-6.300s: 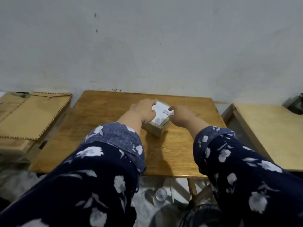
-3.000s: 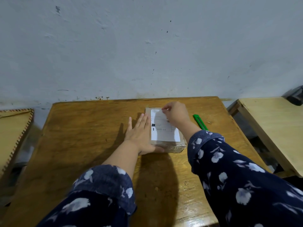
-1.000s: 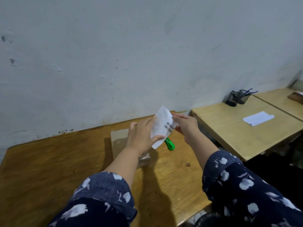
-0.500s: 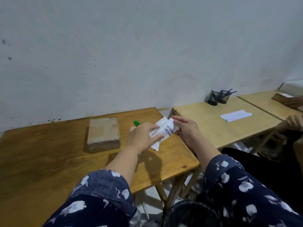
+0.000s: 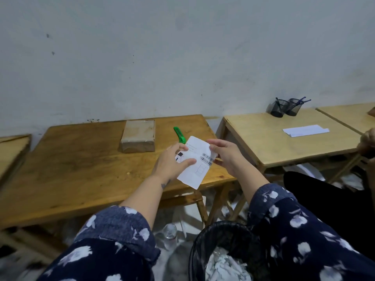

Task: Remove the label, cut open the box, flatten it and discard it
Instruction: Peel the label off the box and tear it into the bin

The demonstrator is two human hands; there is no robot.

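Note:
The white label [image 5: 195, 171], printed with a barcode, is off the box and held between both hands above the table's right front corner. My left hand [image 5: 172, 162] grips its left side and my right hand [image 5: 225, 154] pinches its upper right edge. The small brown cardboard box [image 5: 138, 136], wrapped in clear tape, sits closed on the wooden table [image 5: 77, 171] near the wall. A green box cutter [image 5: 179, 134] lies on the table just right of the box, partly hidden behind the label.
A black bin [image 5: 227, 254] holding crumpled white paper stands on the floor below my hands. A lighter table [image 5: 284, 145] to the right carries two pen holders [image 5: 285, 107] and a white paper [image 5: 305, 130]. Another person's hand [image 5: 368, 140] shows at the right edge.
The label has come off the box and both hands have carried it right and toward me, away from the box. The view has swung down, showing the bin.

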